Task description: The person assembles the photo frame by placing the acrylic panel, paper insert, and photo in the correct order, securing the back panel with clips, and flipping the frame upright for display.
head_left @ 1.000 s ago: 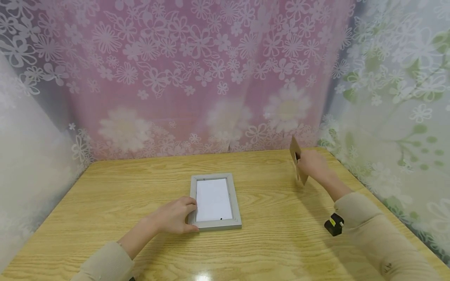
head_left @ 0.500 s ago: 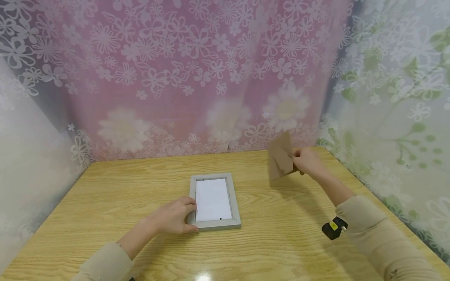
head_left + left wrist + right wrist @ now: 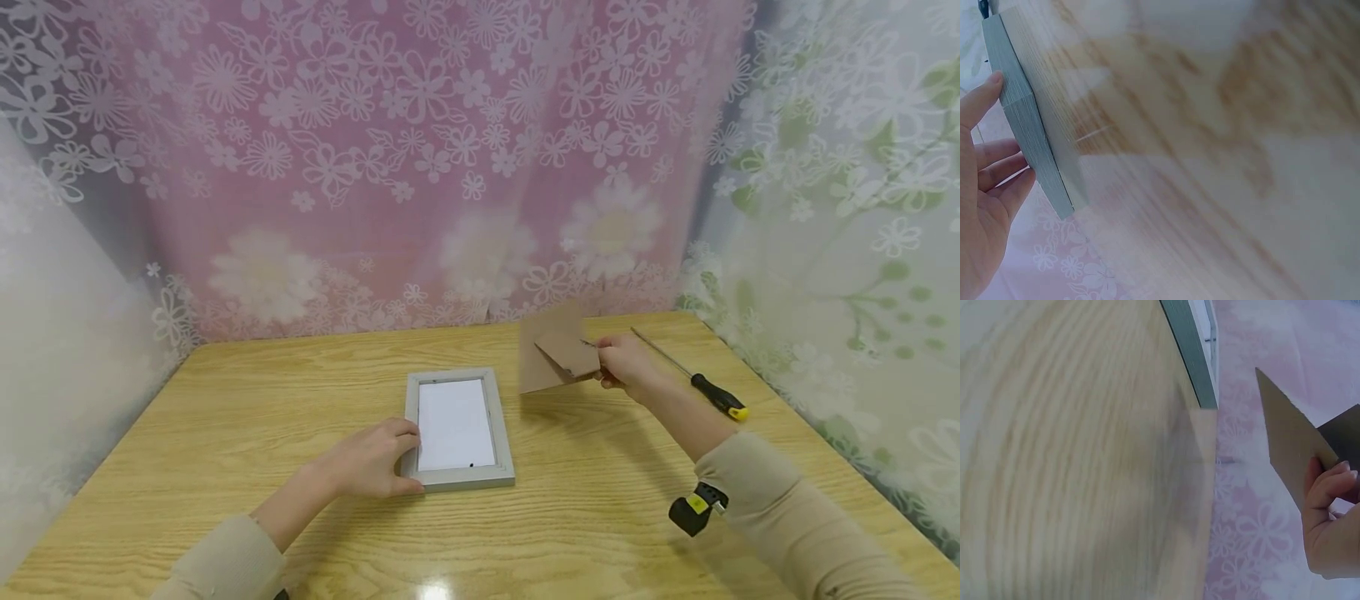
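A grey picture frame (image 3: 498, 433) lies on the wooden table with a white sheet (image 3: 453, 425) inside it. My left hand (image 3: 375, 460) holds its near left corner, thumb at the near edge and fingers on the left rail; the left wrist view shows thumb and fingertips against the frame's side (image 3: 1025, 115). Right of the frame, my right hand (image 3: 628, 365) pinches a brown backing board (image 3: 543, 358) by its right edge, tilted up above the table. A stand flap juts from the board. In the right wrist view, fingers (image 3: 1329, 487) grip the board (image 3: 1288, 431).
A screwdriver (image 3: 716, 393) with a black and yellow handle lies at the table's right side, beyond my right forearm. Flowered curtains (image 3: 450, 167) hang along the back and both sides of the table (image 3: 300, 375).
My right hand has brought the backing board leftward toward the frame and turned its flap side into view. The screwdriver has come into sight. My left hand stays on the frame.
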`<act>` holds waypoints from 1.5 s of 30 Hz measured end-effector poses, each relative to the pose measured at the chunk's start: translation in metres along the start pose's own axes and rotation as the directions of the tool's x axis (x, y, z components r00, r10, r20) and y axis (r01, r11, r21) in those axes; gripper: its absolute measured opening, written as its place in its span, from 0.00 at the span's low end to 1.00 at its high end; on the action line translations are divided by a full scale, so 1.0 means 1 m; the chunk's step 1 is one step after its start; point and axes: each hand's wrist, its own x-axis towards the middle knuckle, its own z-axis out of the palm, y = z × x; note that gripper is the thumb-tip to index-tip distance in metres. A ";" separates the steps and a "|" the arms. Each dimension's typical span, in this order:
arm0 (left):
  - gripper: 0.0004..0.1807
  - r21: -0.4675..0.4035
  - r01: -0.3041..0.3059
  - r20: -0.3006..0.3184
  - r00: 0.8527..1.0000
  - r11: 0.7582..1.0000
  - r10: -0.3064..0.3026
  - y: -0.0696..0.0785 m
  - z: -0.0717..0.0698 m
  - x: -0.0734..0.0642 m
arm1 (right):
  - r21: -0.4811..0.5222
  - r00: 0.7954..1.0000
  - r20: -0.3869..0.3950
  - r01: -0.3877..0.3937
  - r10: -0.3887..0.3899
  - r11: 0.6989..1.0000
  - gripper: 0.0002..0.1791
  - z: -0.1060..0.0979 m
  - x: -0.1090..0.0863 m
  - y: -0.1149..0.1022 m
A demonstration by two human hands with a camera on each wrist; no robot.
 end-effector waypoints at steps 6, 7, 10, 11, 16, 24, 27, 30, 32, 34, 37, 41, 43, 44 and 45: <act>0.34 -0.005 -0.003 0.000 1.000 1.000 0.003 0.000 -0.001 0.000 | 0.169 0.998 0.061 -0.035 0.025 0.985 0.25 0.024 -0.006 0.005; 0.34 -0.007 -0.006 -0.001 1.000 1.000 0.006 0.000 -0.002 0.000 | 0.191 0.997 0.077 -0.047 0.033 0.981 0.24 0.029 -0.007 0.006; 0.34 -0.012 -0.016 -0.002 1.000 1.000 0.016 0.000 -0.003 0.000 | 0.237 0.991 0.128 -0.066 0.036 0.969 0.22 0.042 -0.007 0.009; 0.34 -0.011 -0.016 -0.002 1.000 1.000 0.016 0.000 -0.003 0.000 | 0.254 0.990 0.138 -0.074 0.040 0.964 0.20 0.047 -0.007 0.009; 0.34 -0.010 -0.012 -0.004 1.000 1.000 0.012 0.001 -0.003 0.000 | 0.322 0.981 0.188 -0.115 0.056 0.940 0.13 0.066 -0.006 0.011; 0.31 0.005 -0.032 -0.017 0.999 0.999 0.032 0.000 -0.001 0.001 | 0.372 0.965 0.257 -0.144 0.047 0.917 0.10 0.092 -0.005 0.013; 0.32 0.006 -0.032 -0.011 0.999 0.999 0.032 0.000 -0.002 0.001 | 0.378 0.962 0.271 -0.148 0.044 0.914 0.10 0.100 -0.005 0.014; 0.33 0.003 -0.024 -0.004 1.000 1.000 0.024 0.000 -0.002 0.000 | 0.368 0.958 0.282 -0.154 0.048 0.917 0.09 0.107 -0.003 0.016; 0.34 0.003 -0.024 -0.005 1.000 1.000 0.024 0.000 -0.003 0.000 | 0.352 0.956 0.289 -0.159 0.055 0.922 0.09 0.111 -0.002 0.017; 0.34 0.000 -0.028 -0.008 1.000 1.000 0.028 0.000 -0.003 0.000 | 0.332 0.954 0.293 -0.162 0.062 0.929 0.10 0.114 0.000 0.019; 0.34 -0.024 -0.022 -0.013 1.000 0.999 0.022 -0.001 -0.003 0.001 | 0.297 0.952 0.298 -0.167 0.074 0.940 0.11 0.118 0.001 0.021; 0.34 -0.103 0.019 -0.010 1.000 0.995 -0.020 -0.004 -0.002 0.001 | 0.258 0.952 0.294 -0.166 0.086 0.952 0.11 0.123 0.001 0.021; 0.33 -0.135 0.030 -0.014 0.999 0.990 -0.032 -0.005 -0.001 0.000 | 0.245 0.952 0.292 -0.169 0.093 0.955 0.11 0.126 0.001 0.022; 0.33 -0.151 0.031 -0.019 0.999 0.988 -0.034 -0.005 -0.001 0.000 | 0.238 0.951 0.293 -0.167 0.094 0.957 0.12 0.127 0.001 0.022; 0.32 -0.159 0.032 -0.020 0.999 0.987 -0.035 -0.006 -0.001 0.000 | 0.234 0.951 0.293 -0.170 0.097 0.957 0.12 0.128 0.001 0.022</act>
